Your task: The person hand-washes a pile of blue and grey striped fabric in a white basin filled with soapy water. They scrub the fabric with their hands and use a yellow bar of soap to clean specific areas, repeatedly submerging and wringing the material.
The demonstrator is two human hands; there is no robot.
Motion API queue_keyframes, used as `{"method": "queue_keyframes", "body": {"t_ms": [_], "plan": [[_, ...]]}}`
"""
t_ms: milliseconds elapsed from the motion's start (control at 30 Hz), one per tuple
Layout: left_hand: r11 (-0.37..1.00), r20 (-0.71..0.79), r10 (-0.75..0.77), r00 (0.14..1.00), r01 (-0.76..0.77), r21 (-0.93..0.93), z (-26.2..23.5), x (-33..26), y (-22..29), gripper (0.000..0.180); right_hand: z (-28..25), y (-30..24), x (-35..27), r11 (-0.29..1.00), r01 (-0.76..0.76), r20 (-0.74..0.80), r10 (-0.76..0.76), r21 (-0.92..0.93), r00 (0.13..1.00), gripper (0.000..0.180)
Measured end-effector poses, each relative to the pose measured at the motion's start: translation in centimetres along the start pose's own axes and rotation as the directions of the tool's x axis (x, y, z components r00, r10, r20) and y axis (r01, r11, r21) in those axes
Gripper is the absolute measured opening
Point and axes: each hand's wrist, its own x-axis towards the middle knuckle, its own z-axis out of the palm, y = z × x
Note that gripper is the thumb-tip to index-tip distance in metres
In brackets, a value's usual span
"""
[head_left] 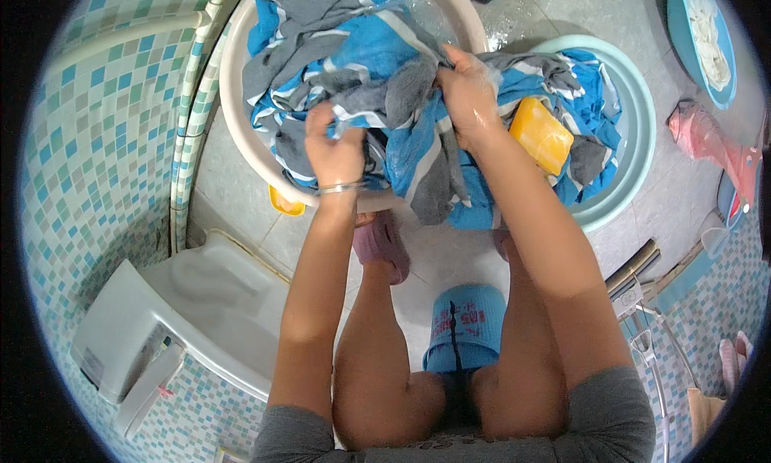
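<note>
Floor (683, 190): wet grey tiles; mosaic-tiled wall along the left.
White basin (233, 85): on the floor, upper centre, holding most of the cloth.
Pale green basin (638, 134): touching the white basin's right rim.
Striped cloth (353, 53): blue, grey and white, wet; long axis running left–right, draped over both rims.
Yellow soap bar (542, 134): lying on the cloth in the green basin.
Left hand (336, 146): grip closed, pinching a fold at the white basin's near rim.
Right hand (468, 93): grip clenched on bunched cloth between the basins.

Wet striped cloth (361, 77) fills the white basin (233, 101) and spills over into the pale green basin (634, 134), where a yellow soap bar (542, 134) lies. Bare floor (666, 206) stays open rightward; the tiled wall (104, 126) closes the left.
</note>
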Motion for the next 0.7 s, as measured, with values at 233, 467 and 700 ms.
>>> {"method": "queue_keyframes", "body": {"t_ms": [233,467,700], "plan": [[0.801,-0.101,0.594,0.798,-0.574,0.173,5.1,-3.3,7.1,0.049,1.0,4.0,0.8,0.983,0.168,-0.069,-0.172,-0.070,0.983,0.040],[0.890,-0.138,0.443,0.886,-0.453,-0.053,3.8,0.3,4.1,0.040,2.6,1.3,-2.9,0.733,0.181,-0.009,-0.248,-0.656,0.969,0.027],[0.778,-0.082,0.578,0.812,-0.518,0.356,4.2,0.0,5.3,0.018,1.7,5.5,-0.3,0.990,0.136,-0.042,-0.137,-0.040,0.990,0.026]]}}
